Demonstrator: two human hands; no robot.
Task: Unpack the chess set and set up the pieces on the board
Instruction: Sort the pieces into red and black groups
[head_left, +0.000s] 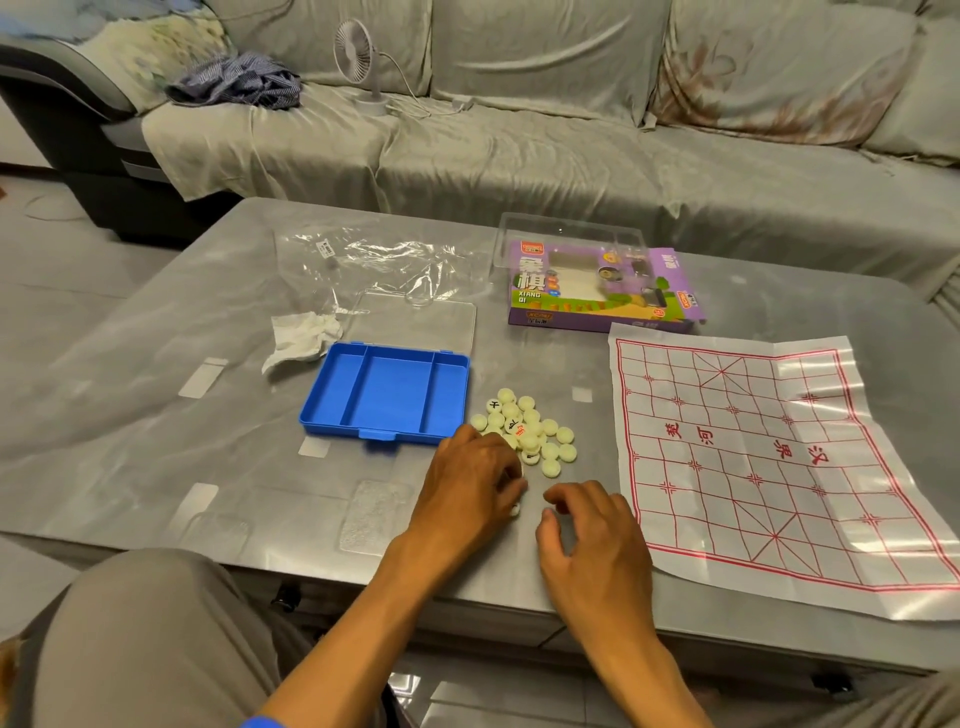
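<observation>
A grey sofa (519, 130) with a small white fan (358, 57) on its seat stands behind the glass-topped table (156, 415), where the red-lined xiangqi board sheet (769, 467) lies flat at the right, with the purple xiangqi box (597, 291) just beyond it. Left of the sheet sits the blue tray (387, 392), its compartments bare, with its clear lid (415, 322) behind it. Just right of the tray, a pile of pale round xiangqi pieces (530, 431) lies mostly blank side up; the left hand (470, 488) curls over the pile's near edge, fingers closed on some pieces, and the right hand (592, 540) hovers beside it, loosely curled and holding nothing.
</observation>
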